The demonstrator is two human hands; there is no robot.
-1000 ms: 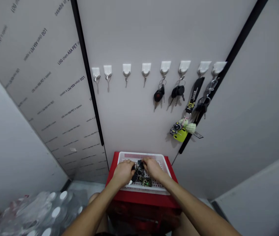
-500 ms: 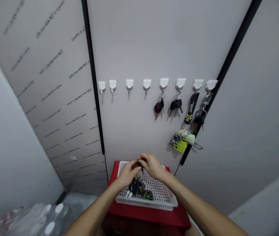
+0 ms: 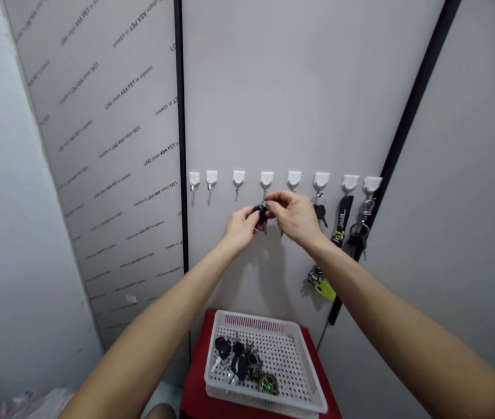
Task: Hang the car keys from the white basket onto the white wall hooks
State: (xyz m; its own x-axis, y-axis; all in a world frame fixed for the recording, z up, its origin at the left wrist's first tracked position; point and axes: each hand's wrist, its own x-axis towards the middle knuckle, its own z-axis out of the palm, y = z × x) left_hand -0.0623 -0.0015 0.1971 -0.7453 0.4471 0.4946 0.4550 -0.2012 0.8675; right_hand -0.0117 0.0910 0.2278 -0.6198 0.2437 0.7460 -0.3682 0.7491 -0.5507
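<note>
Both hands are raised to the wall, just below the fourth white hook from the left. Between them hangs a bunch of dark keys. My left hand pinches the black key heads from the left. With thumb and forefinger, my right hand grips the key ring at the top, right by the hook's tip. Whether the ring is over the hook cannot be made out. My right hand covers most of the keys on the fifth hook.
Below stands a white perforated basket on a red surface, with several key bunches inside. More keys hang to the right, beside a black strap with a yellow-green charm. Three bare hooks are at the left.
Both hands have risen from the basket to the fourth hook, carrying the dark keys. The camera view has shifted, so the hooks and basket sit lower in the picture.
</note>
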